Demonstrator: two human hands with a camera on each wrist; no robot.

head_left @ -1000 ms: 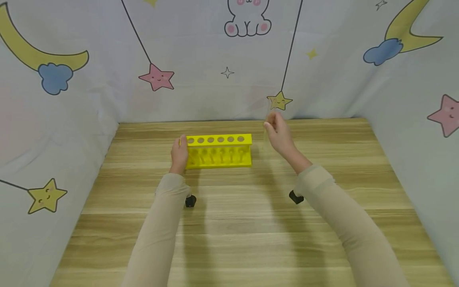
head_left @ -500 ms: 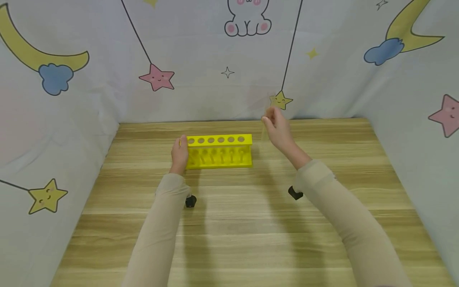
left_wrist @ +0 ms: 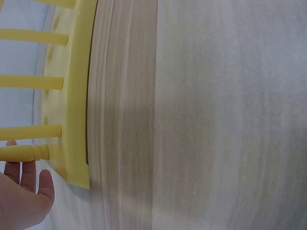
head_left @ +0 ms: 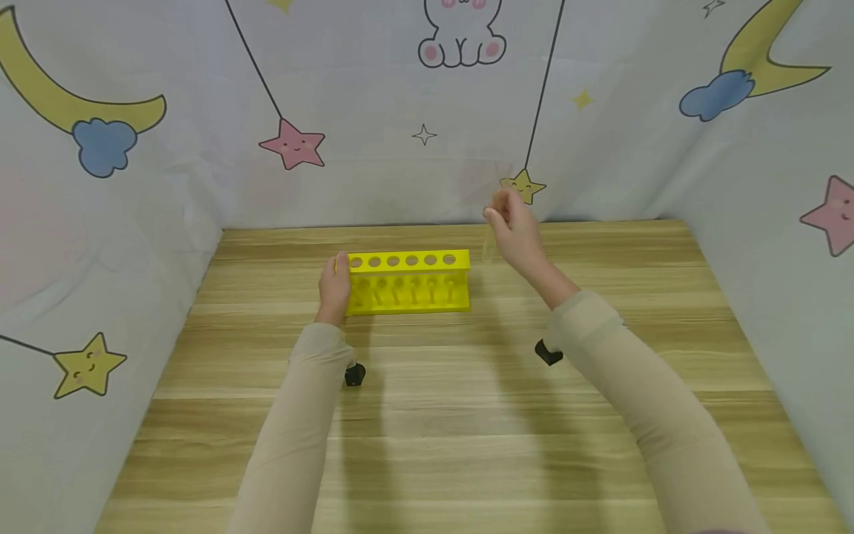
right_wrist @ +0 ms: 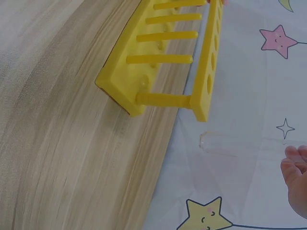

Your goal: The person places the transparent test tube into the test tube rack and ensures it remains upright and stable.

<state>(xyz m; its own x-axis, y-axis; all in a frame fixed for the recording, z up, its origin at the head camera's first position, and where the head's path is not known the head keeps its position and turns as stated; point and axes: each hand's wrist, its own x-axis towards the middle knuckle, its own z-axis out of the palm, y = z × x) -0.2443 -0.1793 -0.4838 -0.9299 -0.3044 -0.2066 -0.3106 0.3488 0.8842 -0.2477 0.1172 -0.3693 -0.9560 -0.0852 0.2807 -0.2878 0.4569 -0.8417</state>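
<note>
A yellow test tube rack (head_left: 408, 282) stands upright on the wooden table, with a row of round holes along its top bar and pegs on its base. My left hand (head_left: 333, 288) grips the rack's left end; in the left wrist view its fingers (left_wrist: 29, 175) curl at the end post. Up and to the right of the rack, my right hand (head_left: 517, 226) pinches a clear test tube (head_left: 489, 245). The right wrist view shows the tube's rounded end (right_wrist: 204, 142) pointing toward the rack, apart from it, with the fingertips (right_wrist: 292, 153) farther up the tube.
The wood-grain table (head_left: 427, 415) meets a white cloth backdrop (head_left: 373, 178) printed with stars, moons and clouds, right behind the rack. Cloth also rises at the left and right sides. A small black camera piece (head_left: 354, 374) juts from the left wrist, another (head_left: 549, 352) from the right.
My right hand has risen a little and drifted slightly left with the test tube, whose lower end is now higher. My left hand and the rack have stayed in place.
</note>
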